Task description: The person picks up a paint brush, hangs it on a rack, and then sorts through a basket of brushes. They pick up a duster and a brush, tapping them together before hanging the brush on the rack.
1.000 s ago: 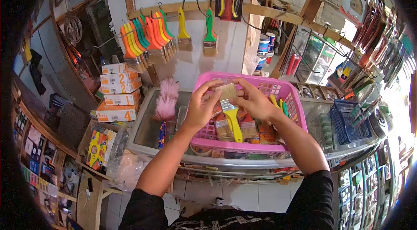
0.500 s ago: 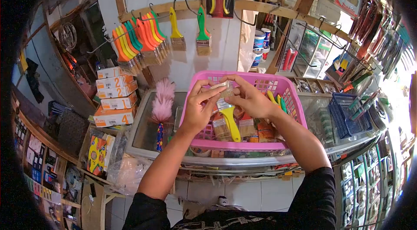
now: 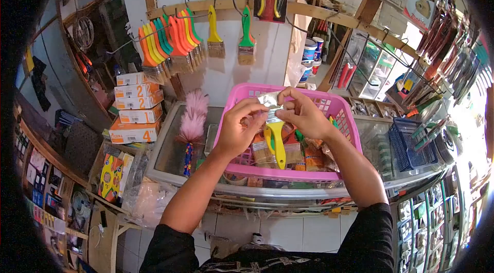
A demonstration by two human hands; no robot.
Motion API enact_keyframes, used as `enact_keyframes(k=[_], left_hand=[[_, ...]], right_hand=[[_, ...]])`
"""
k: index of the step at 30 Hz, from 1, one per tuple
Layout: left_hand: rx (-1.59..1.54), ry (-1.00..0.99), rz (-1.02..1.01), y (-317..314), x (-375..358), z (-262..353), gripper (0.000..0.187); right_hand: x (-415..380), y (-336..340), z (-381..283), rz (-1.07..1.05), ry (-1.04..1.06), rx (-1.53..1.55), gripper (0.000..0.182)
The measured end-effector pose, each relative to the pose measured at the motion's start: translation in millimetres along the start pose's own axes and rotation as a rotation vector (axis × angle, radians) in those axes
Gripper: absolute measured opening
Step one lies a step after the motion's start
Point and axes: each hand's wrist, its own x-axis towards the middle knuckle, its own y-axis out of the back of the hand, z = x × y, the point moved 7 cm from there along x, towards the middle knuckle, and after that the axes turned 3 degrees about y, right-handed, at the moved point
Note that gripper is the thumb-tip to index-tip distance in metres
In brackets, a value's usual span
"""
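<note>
A paintbrush with a yellow handle is held over the pink basket, its handle pointing down toward me. Clear, shiny plastic sticks up around its bristle end. My left hand is closed, thumb and fingers pinching the brush's left side near the metal band. From the right, my right hand grips the plastic and the upper brush between thumb and bent fingers. Below, inside the basket, lie more paintbrushes, partly hidden by the held one.
Paintbrushes in several colours hang on wall hooks beyond the counter. Left of the basket are a pink feather duster and stacked orange-and-white boxes. A dark blue basket stands at the right on the glass counter.
The plastic at the bristle end now stands up more and catches the light. My right fingers have curled more around it. The whole view has shifted slightly.
</note>
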Motion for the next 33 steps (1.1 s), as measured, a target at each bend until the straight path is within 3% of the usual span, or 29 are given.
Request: enact_keyframes(k=[5,9,15,21,28,31,32,33], left_hand=[[-0.179,0.084,0.085,1,-2,-15,0.023],[-0.309,0.092,0.205,1,-1,-7,0.034],[-0.265,0.233,0.050,0,-2,-17,0.031],[-0.290,0.227,0.021,-1,-1,-11,0.030],[-0.381,0.170,0.019,-2,0,-11,0.031],[-0.512,0.193,-0.003,-4,0,-22,0.031],[-0.565,0.193,-0.016,-5,-1,-29,0.031],[-0.617,0.194,-0.031,-4,-2,-27,0.032]], right_hand=[[-5,-8,-11,0.016,-0.024,0.009,0.022],[-6,-8,-11,0.000,0.112,-0.369,0.027],[-8,-18,-26,0.004,0.229,-0.562,0.037],[-8,-5,-21,0.040,0.145,-0.650,0.040],[-2,-1,-39,0.140,0.117,-0.340,0.029],[-3,-14,-66,0.074,0.139,-0.635,0.034],[-6,-23,-81,0.019,0.150,-0.896,0.036],[-9,-29,-89,0.072,0.191,-0.960,0.034]])
